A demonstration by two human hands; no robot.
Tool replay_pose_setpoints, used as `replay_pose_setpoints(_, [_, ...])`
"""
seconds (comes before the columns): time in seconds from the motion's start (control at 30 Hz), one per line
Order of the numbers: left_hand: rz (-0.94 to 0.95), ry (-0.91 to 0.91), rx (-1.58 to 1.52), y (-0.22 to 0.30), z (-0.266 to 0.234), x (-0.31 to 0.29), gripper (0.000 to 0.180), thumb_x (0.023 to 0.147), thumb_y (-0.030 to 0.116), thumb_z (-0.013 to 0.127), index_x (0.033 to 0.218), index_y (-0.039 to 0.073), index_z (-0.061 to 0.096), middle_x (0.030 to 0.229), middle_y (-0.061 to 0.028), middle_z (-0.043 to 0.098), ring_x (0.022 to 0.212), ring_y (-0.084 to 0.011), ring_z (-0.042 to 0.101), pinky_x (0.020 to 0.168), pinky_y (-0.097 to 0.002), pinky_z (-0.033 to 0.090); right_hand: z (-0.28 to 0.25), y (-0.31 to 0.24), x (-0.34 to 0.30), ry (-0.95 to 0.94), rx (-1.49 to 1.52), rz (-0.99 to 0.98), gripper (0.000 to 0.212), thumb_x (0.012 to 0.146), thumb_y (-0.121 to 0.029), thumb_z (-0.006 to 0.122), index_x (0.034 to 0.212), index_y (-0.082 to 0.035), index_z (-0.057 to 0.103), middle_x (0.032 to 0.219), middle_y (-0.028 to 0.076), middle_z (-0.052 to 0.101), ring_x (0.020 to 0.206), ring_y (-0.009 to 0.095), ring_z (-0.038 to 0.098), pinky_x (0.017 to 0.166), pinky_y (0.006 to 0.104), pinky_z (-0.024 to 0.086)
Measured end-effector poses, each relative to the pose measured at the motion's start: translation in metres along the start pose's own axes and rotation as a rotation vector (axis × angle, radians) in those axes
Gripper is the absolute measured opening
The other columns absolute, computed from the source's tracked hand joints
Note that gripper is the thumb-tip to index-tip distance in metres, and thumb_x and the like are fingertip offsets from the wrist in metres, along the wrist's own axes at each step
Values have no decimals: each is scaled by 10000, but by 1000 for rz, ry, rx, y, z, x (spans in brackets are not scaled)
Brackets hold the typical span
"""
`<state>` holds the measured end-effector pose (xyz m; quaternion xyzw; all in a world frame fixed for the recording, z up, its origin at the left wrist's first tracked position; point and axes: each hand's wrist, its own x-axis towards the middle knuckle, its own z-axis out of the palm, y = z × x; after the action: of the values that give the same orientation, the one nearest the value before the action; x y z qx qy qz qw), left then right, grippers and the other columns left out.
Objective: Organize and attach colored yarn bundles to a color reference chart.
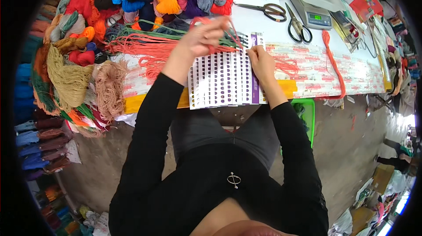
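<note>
A white card with rows of dark purple holes lies before me at the table's front edge, with a purple strip on its right side. Coral yarn is spread across the card's upper edge and off to the left. My left hand, slightly blurred, is raised above the card with coral yarn at its fingers; a strand slants from the fingertips down toward my right hand. My right hand is closed in a pinch at the card's upper right corner. Whether it grips card, yarn or both is hidden.
Heaps of colourful yarn skeins fill the back left. Scissors, more scissors and a digital scale sit at the back right. A coral skein hangs over the front edge; a green basket stands below.
</note>
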<state>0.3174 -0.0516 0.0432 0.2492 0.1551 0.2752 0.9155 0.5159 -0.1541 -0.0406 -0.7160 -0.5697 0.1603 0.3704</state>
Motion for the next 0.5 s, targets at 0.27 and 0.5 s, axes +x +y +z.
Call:
replay_pose_setpoints(0.27, [109, 433, 1288, -74, -23, 24, 209, 879, 234, 490, 782, 84, 599, 628, 8, 591, 440, -54, 462, 384, -220, 357, 5, -8, -7, -26, -175, -115, 249, 841, -295, 538, 932, -66, 576, 817, 136, 626, 741, 315, 608, 650, 402, 457])
replay_pose_setpoints(0.5, [229, 378, 26, 77, -63, -78, 190, 812, 14, 508, 964, -98, 517, 634, 0, 440, 452, -34, 338, 350, -160, 252, -1, -13, -6, -33, -228, -140, 309, 780, -308, 602, 971, -68, 570, 856, 101, 611, 785, 276, 606, 646, 395, 466])
